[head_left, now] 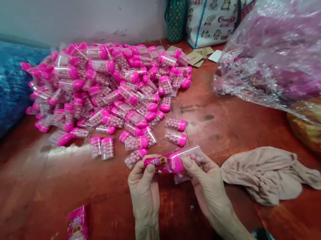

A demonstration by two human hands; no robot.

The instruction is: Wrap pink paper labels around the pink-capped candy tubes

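Pink-capped clear plastic candy vial [186,157] is being pinched between both hands, left hand [143,191] gripping its glossy pink printed sleeve [157,163], right hand [208,186] clamping the capsule end, just above the red wooden table [22,202]; labelling seems underway, calling for steady sliding. Heaped identical vials [108,88] are lying beyond, crumpled beige cloth [267,179] alongside.

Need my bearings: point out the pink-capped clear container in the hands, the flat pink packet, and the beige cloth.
Pink-capped clear container [182,158], head view, pink middle.
Flat pink packet [77,226], head view, centre.
Beige cloth [263,176], head view, middle fold.
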